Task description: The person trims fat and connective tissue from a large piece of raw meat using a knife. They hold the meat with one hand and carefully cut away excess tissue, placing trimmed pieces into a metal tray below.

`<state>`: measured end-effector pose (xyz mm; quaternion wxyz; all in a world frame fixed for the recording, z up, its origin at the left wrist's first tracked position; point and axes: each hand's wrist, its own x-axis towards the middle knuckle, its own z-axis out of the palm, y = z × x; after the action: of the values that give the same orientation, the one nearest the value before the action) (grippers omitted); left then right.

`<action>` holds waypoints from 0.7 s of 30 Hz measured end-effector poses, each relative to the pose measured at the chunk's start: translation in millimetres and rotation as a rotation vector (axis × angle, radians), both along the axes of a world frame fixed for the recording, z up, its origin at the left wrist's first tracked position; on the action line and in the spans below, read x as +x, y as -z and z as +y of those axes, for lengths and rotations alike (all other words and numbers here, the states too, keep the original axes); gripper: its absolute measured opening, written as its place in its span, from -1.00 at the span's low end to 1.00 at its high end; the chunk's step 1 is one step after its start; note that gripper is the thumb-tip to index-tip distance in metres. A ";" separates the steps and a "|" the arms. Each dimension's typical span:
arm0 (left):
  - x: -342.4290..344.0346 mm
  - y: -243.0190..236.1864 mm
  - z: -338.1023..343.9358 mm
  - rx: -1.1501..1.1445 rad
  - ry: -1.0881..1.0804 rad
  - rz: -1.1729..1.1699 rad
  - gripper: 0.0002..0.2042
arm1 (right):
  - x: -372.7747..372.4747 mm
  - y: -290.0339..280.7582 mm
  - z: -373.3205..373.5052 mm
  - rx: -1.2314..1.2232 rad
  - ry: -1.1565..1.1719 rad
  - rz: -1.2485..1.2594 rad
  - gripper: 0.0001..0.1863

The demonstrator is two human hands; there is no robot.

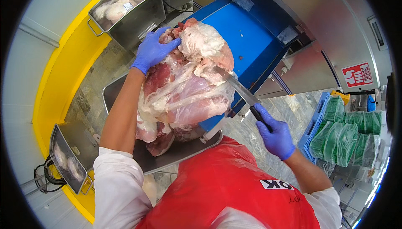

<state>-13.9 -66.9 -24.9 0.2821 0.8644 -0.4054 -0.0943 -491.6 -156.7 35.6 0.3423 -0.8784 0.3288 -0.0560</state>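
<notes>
A large piece of raw meat (pixel 184 91) with white fat and membrane lies over the near end of a blue conveyor belt (pixel 240 30) and a steel tray (pixel 167 164). My left hand (pixel 155 50), in a blue glove, rests on the meat's far left side with thumb and fingers apart. In my right hand (pixel 274 133), also gloved in blue, is the black handle of a long knife (pixel 247 93). Its blade points up and left, and the tip meets the fatty part of the meat. Whether the tip is inside the meat I cannot tell.
A steel bin (pixel 138 17) of bagged meat stands at the far left, another steel bin (pixel 79 162) at the near left. A yellow barrier (pixel 52 91) curves along the left wall. To the right, green bagged bundles (pixel 343 137) sit beside a blue crate (pixel 316 124).
</notes>
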 end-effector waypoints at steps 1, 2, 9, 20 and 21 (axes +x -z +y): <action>1.4 -1.0 1.6 0.002 -0.031 -0.003 -0.12 | -1.5 14.3 3.9 0.000 0.021 -0.047 -0.37; -0.1 -0.8 4.5 0.010 -0.038 0.014 -0.10 | -2.1 23.0 10.8 0.038 0.051 0.010 -0.36; -1.7 -4.3 5.9 0.011 -0.048 0.038 -0.04 | 3.6 75.3 23.4 -0.026 0.071 -0.234 -0.37; 12.8 20.6 2.1 -0.018 -0.034 0.077 0.06 | 7.3 102.5 53.0 0.012 0.184 -0.346 -0.37; 10.2 18.6 2.5 -0.009 -0.037 0.077 0.07 | 9.4 106.2 60.8 0.030 0.213 -0.321 -0.36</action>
<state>-3.7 -64.4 -43.5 0.3032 0.8661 -0.3788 -0.1202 -482.2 -95.9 -70.6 0.3954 -0.8133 0.3618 -0.2265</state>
